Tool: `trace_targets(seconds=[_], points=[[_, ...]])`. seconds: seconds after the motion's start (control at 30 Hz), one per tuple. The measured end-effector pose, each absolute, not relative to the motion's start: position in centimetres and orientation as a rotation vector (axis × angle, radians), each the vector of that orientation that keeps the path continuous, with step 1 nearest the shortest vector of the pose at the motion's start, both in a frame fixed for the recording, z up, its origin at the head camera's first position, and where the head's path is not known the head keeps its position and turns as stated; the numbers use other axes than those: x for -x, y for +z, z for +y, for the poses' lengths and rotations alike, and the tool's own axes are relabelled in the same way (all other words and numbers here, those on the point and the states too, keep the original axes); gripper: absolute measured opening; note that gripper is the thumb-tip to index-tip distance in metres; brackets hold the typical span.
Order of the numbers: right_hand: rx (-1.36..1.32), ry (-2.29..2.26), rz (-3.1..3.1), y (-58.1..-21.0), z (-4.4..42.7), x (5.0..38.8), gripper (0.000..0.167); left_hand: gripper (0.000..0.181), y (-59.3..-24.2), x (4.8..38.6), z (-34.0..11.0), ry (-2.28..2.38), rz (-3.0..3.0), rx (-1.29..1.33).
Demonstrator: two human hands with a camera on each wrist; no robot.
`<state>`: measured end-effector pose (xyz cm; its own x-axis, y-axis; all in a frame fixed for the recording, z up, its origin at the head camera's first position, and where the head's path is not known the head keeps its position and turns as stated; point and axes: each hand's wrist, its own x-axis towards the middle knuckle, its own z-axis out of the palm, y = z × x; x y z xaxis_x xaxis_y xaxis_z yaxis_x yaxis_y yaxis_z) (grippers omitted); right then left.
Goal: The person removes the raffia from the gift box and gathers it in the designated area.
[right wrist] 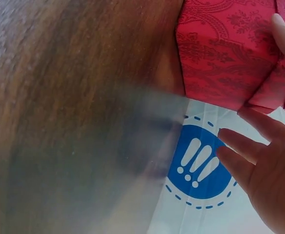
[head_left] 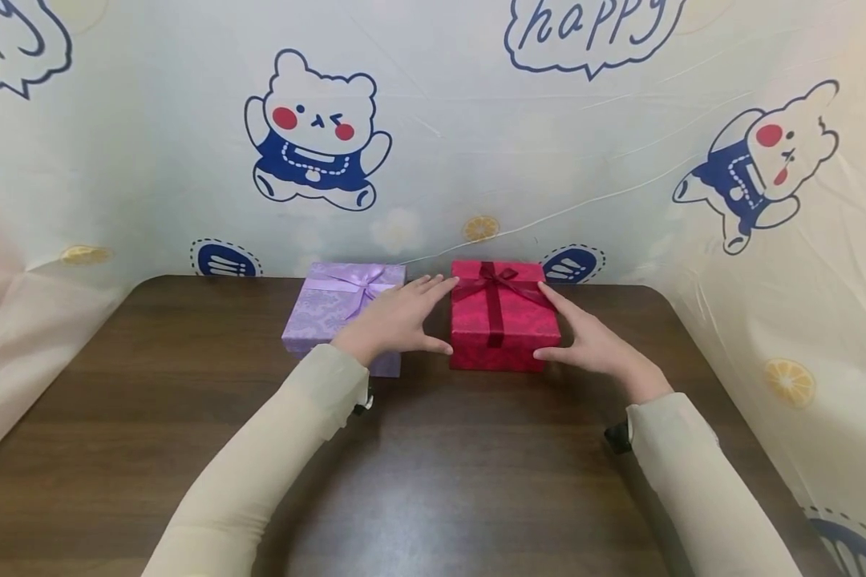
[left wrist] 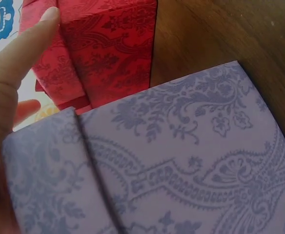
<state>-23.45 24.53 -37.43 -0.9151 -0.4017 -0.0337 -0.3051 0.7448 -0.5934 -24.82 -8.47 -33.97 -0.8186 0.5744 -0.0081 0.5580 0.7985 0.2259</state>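
Observation:
A red gift box with a dark red ribbon and bow stands at the back of the table, its lid on. To its left is a lilac patterned gift box with a lilac bow. My left hand reaches across the lilac box, hiding part of it, with straight fingers and thumb at the red box's left side. At the opposite side, my right hand has its fingers and thumb spread along the lid's edge. Both hands' fingers look straight; whether each fingertip presses the box, I cannot tell.
The brown wooden table ends just behind the boxes. Behind it hangs a pale sheet printed with cartoon bears, and the sheet continues along both sides.

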Motion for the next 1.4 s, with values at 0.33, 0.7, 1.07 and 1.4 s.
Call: trace_targets(seconds=[0.33, 0.7, 1.07, 1.4], points=[[0.57, -0.989, 2.734, -37.8, 24.7, 24.0, 0.111, 0.108, -34.3, 25.9, -7.8, 0.323, 2.878, -0.91], [0.554, -1.057, 2.705, -38.0, 24.7, 24.3, 0.108, 0.102, -34.5, 26.2, -7.4, 0.381, 2.823, -0.936], [0.591, -1.086, 2.7, -38.1, 25.1, 22.8, 0.108, 0.101, -34.2, 25.0, -7.2, 0.46, 2.764, -0.926], [0.592, -1.117, 2.722, -37.8, 25.3, 21.7, 0.106, 0.1, -34.4, 24.1, -7.5, 0.635, 2.722, -0.953]])
